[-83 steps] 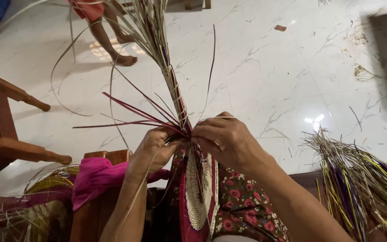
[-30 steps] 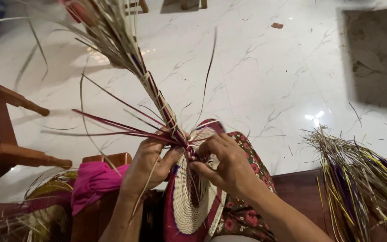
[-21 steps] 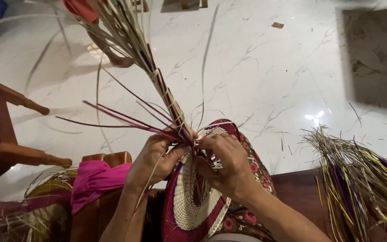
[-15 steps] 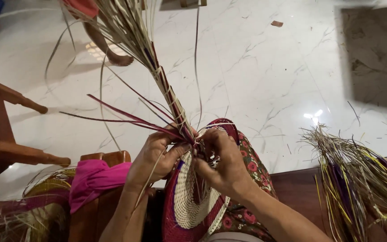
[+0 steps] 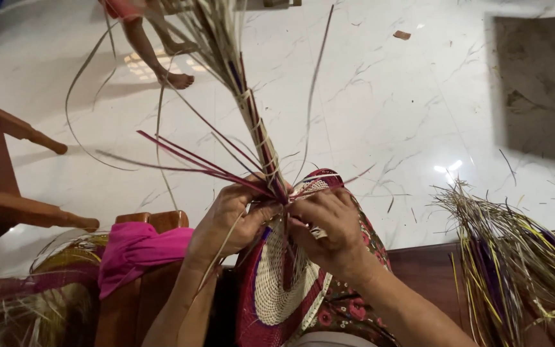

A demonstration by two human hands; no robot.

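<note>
1. A person's left hand [image 5: 229, 218] was clenched around the bound bundle of grass stalks [image 5: 255, 128] at the point where it met the rim of a round woven disc [image 5: 284, 283], the bundle rising up and away from the grip.
2. The right hand [image 5: 329, 231] pinched fine strands at the disc's upper edge, fingers curled tight, just beside the left hand and touching the weave.
3. The disc, cream at its middle with a maroon border, stood on edge between the two forearms, resting on a floral-patterned cloth [image 5: 348, 308] over the lap.
4. Several maroon strips [image 5: 187, 160] fanned out leftward from the grip, while thin pale strands [image 5: 316, 83] arced upward from the same spot.
5. A magenta cloth [image 5: 139, 250] lay draped over a wooden armrest [image 5: 152, 222] to the left of the left wrist.
6. A loose sheaf of yellow, purple and straw-coloured fibres [image 5: 515, 270] lay on a wooden ledge at the right, well apart from both hands.
7. Another person's bare foot [image 5: 175, 78] stood on the white marble floor [image 5: 406, 109] beyond the bundle.
</note>
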